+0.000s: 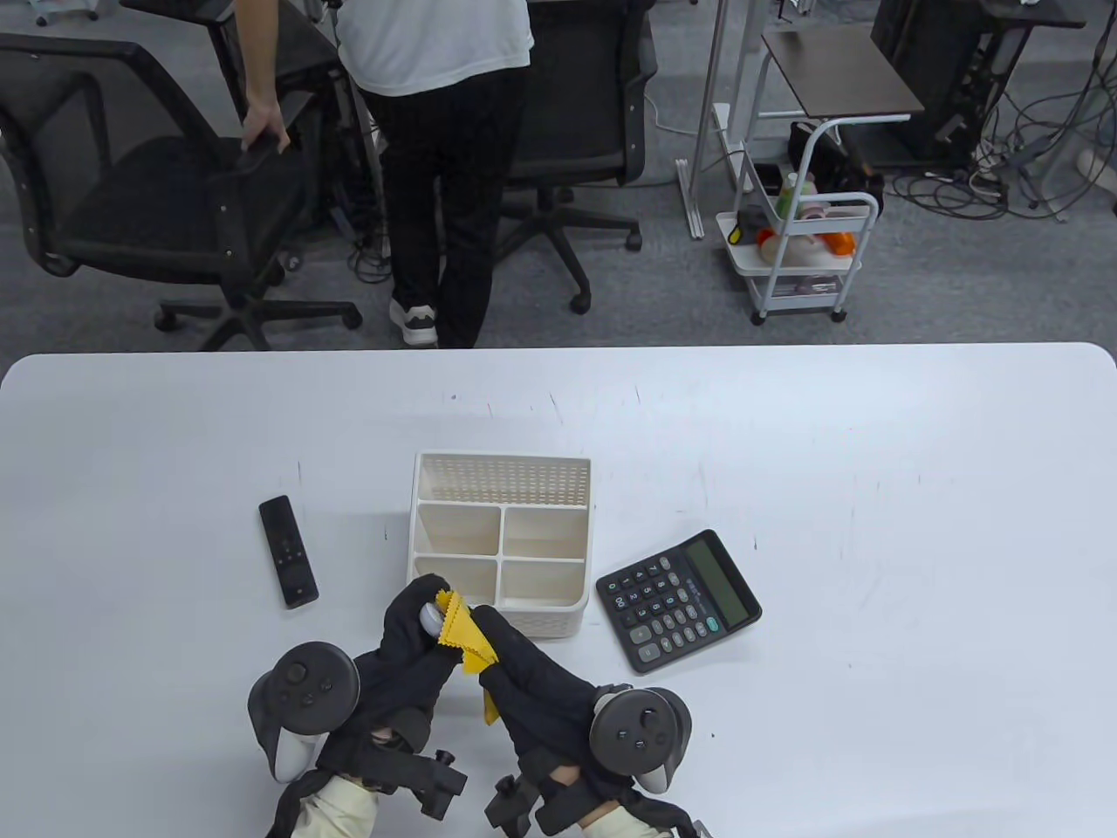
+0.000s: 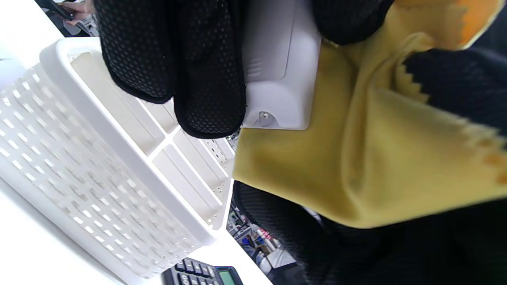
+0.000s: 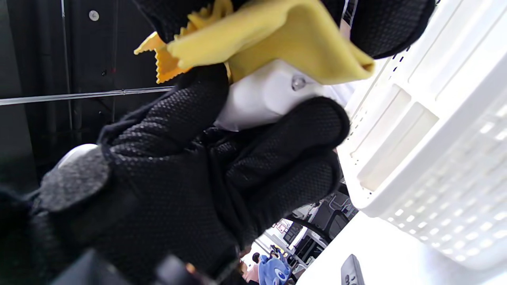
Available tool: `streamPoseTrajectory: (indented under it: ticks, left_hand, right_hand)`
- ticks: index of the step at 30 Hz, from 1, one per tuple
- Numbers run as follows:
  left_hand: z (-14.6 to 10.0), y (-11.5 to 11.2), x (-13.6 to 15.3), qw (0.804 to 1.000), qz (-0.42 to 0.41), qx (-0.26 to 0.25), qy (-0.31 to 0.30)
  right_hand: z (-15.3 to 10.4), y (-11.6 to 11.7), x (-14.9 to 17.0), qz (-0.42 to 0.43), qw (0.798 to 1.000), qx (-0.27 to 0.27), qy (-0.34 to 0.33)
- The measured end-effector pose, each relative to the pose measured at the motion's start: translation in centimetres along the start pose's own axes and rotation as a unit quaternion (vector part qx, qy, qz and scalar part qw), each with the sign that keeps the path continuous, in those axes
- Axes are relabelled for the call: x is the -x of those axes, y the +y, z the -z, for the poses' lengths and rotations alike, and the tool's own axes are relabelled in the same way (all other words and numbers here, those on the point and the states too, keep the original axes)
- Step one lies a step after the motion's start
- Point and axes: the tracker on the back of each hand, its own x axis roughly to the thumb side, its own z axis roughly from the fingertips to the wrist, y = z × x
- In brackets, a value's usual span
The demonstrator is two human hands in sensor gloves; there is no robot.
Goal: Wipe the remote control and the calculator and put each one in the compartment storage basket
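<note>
White table [image 1: 873, 524]: one five-compartment basket [image 1: 499, 471], one calculator [image 1: 678, 599] just right, one black remote [image 1: 287, 551] left. Left hand [image 1: 419, 642] grips a white remote [image 1: 430, 618]; right hand [image 1: 524, 672] pinches one yellow cloth [image 1: 462, 635] against it.

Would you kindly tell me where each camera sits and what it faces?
Table view: overhead, looking down at table, basket; both hands show.
Left wrist view: on that wrist, facing white remote held by left hand, yellow cloth.
Right wrist view: facing left hand, cloth, basket.
All share basket and cloth.
</note>
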Motion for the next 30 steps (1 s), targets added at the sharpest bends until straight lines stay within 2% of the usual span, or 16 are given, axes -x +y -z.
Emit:
streamPoseTrajectory:
  ticks: [6,13,19,26,30]
  left_hand:
    - [-0.1,0.5,-0.1,1.000,-0.003,-0.023,-0.003]
    - [-0.1,0.9,-0.1,0.999,0.026,-0.042,-0.001]
    - [-0.2,1.1,-0.3,0.999,0.002,-0.049,-0.011]
    - [-0.2,0.9,-0.3,0.999,-0.023,-0.033,-0.007]
    - [0.0,0.6,-0.1,0.999,-0.039,0.000,-0.006]
  right_hand:
    - [0.0,-0.4,-0.3,-0.006,1.000,0.021,-0.004]
    - [-0.1,-0.2,-0.9,-0.012,0.999,0.019,-0.031]
    - [0.0,-0.5,-1.1,-0.040,0.998,0.031,-0.042]
    - [-0.1,-0.6,-0.7,-0.059,0.997,0.038,-0.032]
    - [-0.1,-0.6,-0.4,-0.065,0.997,0.030,-0.017]
